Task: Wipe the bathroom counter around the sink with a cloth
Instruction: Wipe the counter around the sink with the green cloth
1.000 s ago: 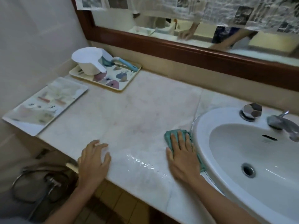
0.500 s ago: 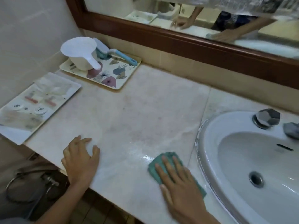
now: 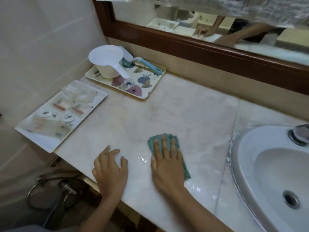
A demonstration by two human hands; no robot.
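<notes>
A folded teal cloth [image 3: 153, 141] lies flat on the pale marble counter [image 3: 184, 114], well left of the white sink [image 3: 250, 164]. My right hand [image 3: 167, 163] presses down on the cloth with fingers spread, covering most of it. My left hand [image 3: 109, 171] rests palm-down on the counter's front edge, just left of the cloth, holding nothing. A wet shiny streak runs from between the hands toward the sink rim.
A floral tray [image 3: 142, 87] with a white scoop [image 3: 107, 62] and a blue-handled brush [image 3: 148, 65] stands at the back left. A white tray [image 3: 50, 139] of small toiletries overhangs the counter's left end. A wood-framed mirror [image 3: 200, 47] runs along the back wall. The tap [image 3: 300, 133] is at the right.
My right hand has slid the cloth leftward, away from the sink rim toward the counter's middle. My left hand stays on the front edge. A wet trail shows where the cloth passed.
</notes>
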